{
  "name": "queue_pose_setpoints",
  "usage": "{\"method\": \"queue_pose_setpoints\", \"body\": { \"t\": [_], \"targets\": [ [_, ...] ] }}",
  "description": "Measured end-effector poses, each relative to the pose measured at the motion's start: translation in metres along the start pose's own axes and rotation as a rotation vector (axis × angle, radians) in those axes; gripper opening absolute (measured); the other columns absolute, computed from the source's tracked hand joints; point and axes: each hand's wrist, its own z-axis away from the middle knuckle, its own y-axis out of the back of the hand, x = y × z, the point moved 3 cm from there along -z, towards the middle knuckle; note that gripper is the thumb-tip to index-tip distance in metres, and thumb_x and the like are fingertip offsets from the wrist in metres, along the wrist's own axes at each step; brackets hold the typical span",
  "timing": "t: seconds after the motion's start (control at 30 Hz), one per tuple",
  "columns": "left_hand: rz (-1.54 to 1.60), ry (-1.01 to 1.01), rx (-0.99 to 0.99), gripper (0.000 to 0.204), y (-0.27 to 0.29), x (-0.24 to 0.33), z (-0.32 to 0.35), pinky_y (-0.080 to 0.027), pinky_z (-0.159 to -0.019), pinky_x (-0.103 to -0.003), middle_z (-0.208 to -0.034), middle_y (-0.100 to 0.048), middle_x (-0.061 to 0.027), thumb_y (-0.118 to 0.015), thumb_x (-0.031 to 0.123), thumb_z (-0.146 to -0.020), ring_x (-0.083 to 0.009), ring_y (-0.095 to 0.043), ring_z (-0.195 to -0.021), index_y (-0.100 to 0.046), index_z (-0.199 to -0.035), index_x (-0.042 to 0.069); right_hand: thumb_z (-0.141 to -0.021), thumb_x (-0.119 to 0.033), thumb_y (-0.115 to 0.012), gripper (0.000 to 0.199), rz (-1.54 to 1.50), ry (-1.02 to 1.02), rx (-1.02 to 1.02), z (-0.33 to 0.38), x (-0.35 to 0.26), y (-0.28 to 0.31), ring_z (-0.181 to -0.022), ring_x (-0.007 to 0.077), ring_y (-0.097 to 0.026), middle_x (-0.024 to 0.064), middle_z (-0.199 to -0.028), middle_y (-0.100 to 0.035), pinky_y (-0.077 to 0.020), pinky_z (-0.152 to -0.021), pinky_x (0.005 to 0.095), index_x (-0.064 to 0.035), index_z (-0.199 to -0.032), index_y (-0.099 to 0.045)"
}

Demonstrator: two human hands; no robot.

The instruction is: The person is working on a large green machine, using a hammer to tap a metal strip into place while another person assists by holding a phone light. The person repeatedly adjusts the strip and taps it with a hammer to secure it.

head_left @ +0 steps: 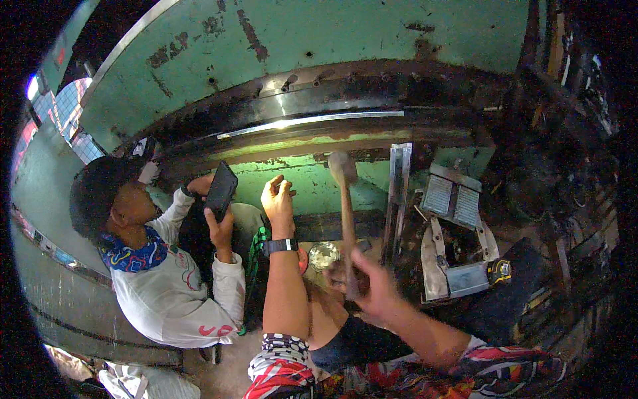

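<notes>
My right hand (379, 289), smeared by motion, grips the lower end of a long-handled hammer (347, 219). The blurred, rounded hammer head (342, 167) is raised in front of the green machine panel. My left hand (278, 198) is held up to the left of the hammer, its fingers curled in; whatever may be between them is hidden. A dark watch (280, 245) is strapped round that wrist. Behind both hands rises the large green metal machine (372, 40), worn and chipped, with a bright metal strip (312, 124) lying along its dark ledge.
At left, a person (173, 292) sits close by, holding a dark phone (221, 191). A metal channel (397, 199) leans upright right of the hammer. Further right are a metal frame (458, 282), a ribbed metal plate (454, 196) and a tape measure (500, 270). A round pale container (323, 257) stands below.
</notes>
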Motion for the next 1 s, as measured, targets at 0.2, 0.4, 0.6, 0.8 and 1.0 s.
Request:
{"method": "queue_pose_setpoints", "body": {
  "t": [0.2, 0.4, 0.6, 0.8, 1.0],
  "targets": [
    [0.069, 0.145, 0.004, 0.026, -0.032, 0.015, 0.01, -0.057, -0.073, -0.03, -0.1, -0.067, -0.0107, -0.061, 0.008, -0.098, -0.0167, -0.065, -0.087, -0.061, -0.121, -0.006, -0.09, -0.026, -0.072, 0.039, 0.68, 0.006, -0.059, -0.101, -0.093, -0.007, -0.059, 0.015, -0.059, 0.0033, -0.08, -0.064, -0.0513, -0.055, 0.0339, -0.0054, -0.12, -0.059],
    [0.134, -0.168, 0.286, 0.034, -0.037, 0.054, 0.029, -0.052, -0.079, -0.03, -0.103, -0.064, -0.0091, -0.059, 0.007, -0.096, -0.0146, -0.062, -0.087, -0.057, -0.129, -0.003, -0.094, -0.044, -0.066, 0.053, 2.258, 0.965, 0.031, -0.072, -0.185, -0.002, -0.077, 0.0406, -0.069, 0.0221, -0.091, -0.069, -0.0543, -0.065, 0.051, -0.0047, -0.128, -0.055],
    [0.12, -0.245, 0.333, 0.034, -0.062, 0.064, 0.024, -0.05, -0.079, -0.029, -0.103, -0.062, -0.0076, -0.059, 0.006, -0.095, -0.0134, -0.06, -0.085, -0.058, -0.129, -0.001, -0.098, -0.043, -0.057, 0.038, 2.754, 1.029, -0.134, -0.11, -0.257, -0.002, -0.079, 0.0387, -0.071, 0.0185, -0.09, -0.07, -0.0576, -0.063, 0.0516, -0.0076, -0.112, -0.059],
    [0.149, -0.214, 0.362, 0.03, -0.058, 0.074, 0.024, -0.052, -0.081, -0.03, -0.103, -0.062, -0.008, -0.059, 0.004, -0.097, -0.0139, -0.062, -0.087, -0.059, -0.127, -0.001, -0.099, -0.052, -0.052, 0.049, 2.849, 0.828, -0.363, -0.106, -0.254, -0.012, -0.072, 0.0396, -0.07, 0.0206, -0.086, -0.069, -0.056, -0.059, 0.0495, -0.004, -0.108, -0.057],
    [0.061, -0.192, 0.308, 0.03, -0.068, 0.061, 0.022, -0.052, -0.081, -0.03, -0.105, -0.064, -0.0086, -0.058, 0.003, -0.098, -0.014, -0.062, -0.086, -0.059, -0.127, -0.002, -0.099, -0.053, -0.052, 0.047, 2.707, 0.925, -0.236, -0.12, -0.271, 0.008, -0.067, 0.0393, -0.07, 0.0192, -0.081, -0.07, -0.055, -0.059, 0.0523, -0.0076, -0.111, -0.057]
  ]
}}
